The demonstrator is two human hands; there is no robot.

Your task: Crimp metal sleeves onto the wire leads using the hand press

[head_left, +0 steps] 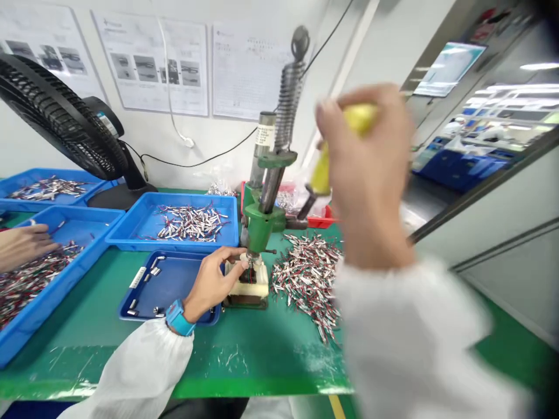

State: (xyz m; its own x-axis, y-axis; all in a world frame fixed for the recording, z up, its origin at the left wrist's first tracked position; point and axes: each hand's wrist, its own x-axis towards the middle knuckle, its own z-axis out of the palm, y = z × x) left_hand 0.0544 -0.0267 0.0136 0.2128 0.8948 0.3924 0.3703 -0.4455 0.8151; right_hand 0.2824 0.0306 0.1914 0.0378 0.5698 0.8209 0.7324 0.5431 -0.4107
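Observation:
A green hand press (261,224) with a coil spring on top stands on the table. My right hand (364,169), smeared by motion, is wrapped round the yellow grip of its lever (322,173), raised to the right of the press. Under the ram, a cream fixture block (257,289) sits on the base. My left hand (217,277), with a blue wristband, reaches in from the left, thumb and forefinger pinched at the ram's tip. Whatever lies between those fingertips is too small to make out. Beside that hand, a dark blue tray (174,279) holds several small silvery cylinders.
Right of the press lies a heap of small wired parts (308,276). A blue bin (131,235) with similar parts stands behind the dark tray. Another person's hand (28,245) is over a larger bin (91,230) at left. A black fan (65,116) leans behind.

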